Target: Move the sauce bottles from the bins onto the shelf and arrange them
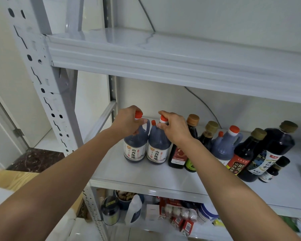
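Jug necks behind fingers

The single head-worn camera looked forward and slightly down at a white metal shelf from close range — near enough that both forearms ran in from the bottom corners — its wide lens bowing the upright post at left.

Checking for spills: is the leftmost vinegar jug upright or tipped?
Upright: the leftmost vinegar jug stands on the middle shelf, red cap up, left hand at its neck.
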